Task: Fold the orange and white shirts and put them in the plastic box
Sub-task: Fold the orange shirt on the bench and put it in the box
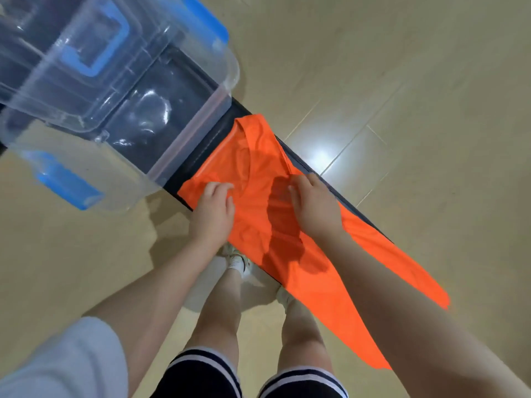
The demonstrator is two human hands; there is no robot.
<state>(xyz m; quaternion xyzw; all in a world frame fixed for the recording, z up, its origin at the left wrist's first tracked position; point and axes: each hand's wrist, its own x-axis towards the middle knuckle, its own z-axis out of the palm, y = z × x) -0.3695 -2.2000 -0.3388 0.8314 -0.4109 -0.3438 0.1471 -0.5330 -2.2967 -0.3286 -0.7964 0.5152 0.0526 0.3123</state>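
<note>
From the camera on my head, I looked down at my 2 hands over the orange shirt (258,168). The shirt lay on a thin dark table (240,110), and its long bottom part hung off the edge near me, down toward the floor (402,67). The neck end of the shirt pointed at the plastic box (161,116).

My left hand (214,209) was on the left side of the shirt. Its fingers were curled, and they seemed to pinch a bit of the orange cloth. My right hand (313,205) was on the right side of the shirt, near the far edge of the table. Its fingers were bent down onto the cloth too, but I could not tell if they really held it. My hands were apart, with a dark shadow on the shirt between them.

The box was clear with blue clips (207,18) on its sides. It sat on the table, just past the shirt. Its lid (71,53) with a blue handle lay tipped across its top, so part of the box was open.

Below my arms were my 2 legs, my dark shorts (201,377) with white stripes, and my white shoes (235,258).
</note>
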